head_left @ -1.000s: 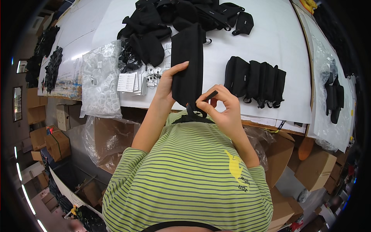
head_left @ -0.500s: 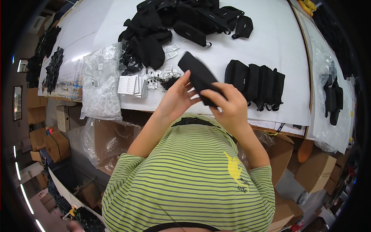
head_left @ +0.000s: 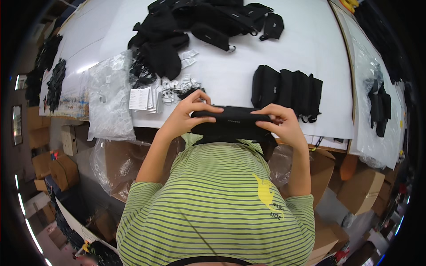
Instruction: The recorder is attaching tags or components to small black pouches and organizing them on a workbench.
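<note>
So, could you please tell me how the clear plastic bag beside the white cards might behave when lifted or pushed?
The clear plastic bag would probably sag, since its film looks thin and wrinkled around small white pieces. Its glossy surface may be slippery. Pushed, it might slump where its near end seems to overhang the table.

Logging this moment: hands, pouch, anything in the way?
Left hand, right hand gripping opposite ends of black pouch. Pouch crosswise before striped shirt. Nothing visibly blocking hands.

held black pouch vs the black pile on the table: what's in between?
Head view: bare white tabletop straight between the pouch and the pile; white tags and black cords lie toward the left.
</note>
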### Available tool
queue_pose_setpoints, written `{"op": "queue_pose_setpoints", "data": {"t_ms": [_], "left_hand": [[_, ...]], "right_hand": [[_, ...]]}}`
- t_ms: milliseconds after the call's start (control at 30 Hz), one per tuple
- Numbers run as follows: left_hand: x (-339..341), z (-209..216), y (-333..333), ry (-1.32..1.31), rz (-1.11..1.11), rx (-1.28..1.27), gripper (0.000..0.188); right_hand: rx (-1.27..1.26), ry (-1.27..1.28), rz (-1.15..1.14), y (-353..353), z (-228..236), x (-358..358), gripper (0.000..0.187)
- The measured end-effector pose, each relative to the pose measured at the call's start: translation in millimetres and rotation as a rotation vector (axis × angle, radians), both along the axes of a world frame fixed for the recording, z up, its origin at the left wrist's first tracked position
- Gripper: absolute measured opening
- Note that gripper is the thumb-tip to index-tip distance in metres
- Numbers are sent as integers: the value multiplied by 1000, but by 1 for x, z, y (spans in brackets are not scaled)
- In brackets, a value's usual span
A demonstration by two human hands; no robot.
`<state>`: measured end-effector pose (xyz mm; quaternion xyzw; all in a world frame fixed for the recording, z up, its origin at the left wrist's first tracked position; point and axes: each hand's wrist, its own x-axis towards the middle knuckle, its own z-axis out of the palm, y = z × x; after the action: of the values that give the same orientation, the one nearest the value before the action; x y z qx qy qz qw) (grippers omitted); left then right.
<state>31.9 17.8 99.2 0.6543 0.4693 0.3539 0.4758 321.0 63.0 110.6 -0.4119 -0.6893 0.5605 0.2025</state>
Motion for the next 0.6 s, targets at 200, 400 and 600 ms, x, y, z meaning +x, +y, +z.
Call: {"op": "queue_pose_setpoints", "data": {"t_ms": [200, 400, 600], "left_hand": [[10, -7, -4, 95, -127, -154, 26], [25, -10, 1, 133, -193, -115, 33], [10, -33, 8, -170, 198, -174, 43]], "right_hand": [[-313, -7, -31, -11, -7, 16, 26], [-269, -49, -4, -19, -12, 29, 31], [-354, 233, -740, 12, -66, 139, 34]]}}
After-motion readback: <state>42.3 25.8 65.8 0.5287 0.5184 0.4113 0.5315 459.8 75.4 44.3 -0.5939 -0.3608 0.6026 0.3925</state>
